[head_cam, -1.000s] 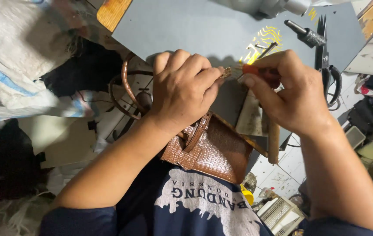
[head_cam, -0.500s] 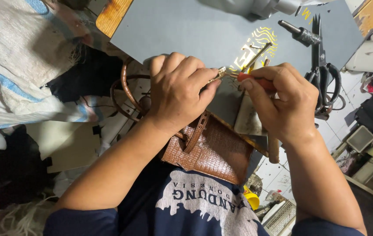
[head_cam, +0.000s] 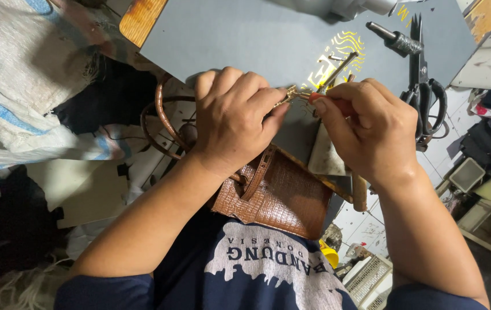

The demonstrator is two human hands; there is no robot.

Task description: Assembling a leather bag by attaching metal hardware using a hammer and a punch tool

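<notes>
A brown textured leather bag [head_cam: 282, 198] rests against my lap at the edge of a grey work table [head_cam: 245, 40]. Its brown strap [head_cam: 162, 117] loops out to the left. My left hand [head_cam: 234, 117] grips the top of the bag and pinches a small gold metal fitting [head_cam: 289, 95] between thumb and forefinger. My right hand [head_cam: 366, 129] holds a red-handled tool [head_cam: 331, 102] whose tip meets that fitting. The two hands are almost touching above the table edge.
Black-handled scissors [head_cam: 423, 92] and a dark-tipped tool [head_cam: 395, 40] lie on the table to the right. A gold patterned piece [head_cam: 340, 49] lies behind the hands. White woven sacks [head_cam: 21, 92] sit at the left. Boxes and clutter [head_cam: 481, 178] fill the floor at right.
The view has shifted slightly. Both hands stay together at the fitting, with only small movements of the right hand and its tool.
</notes>
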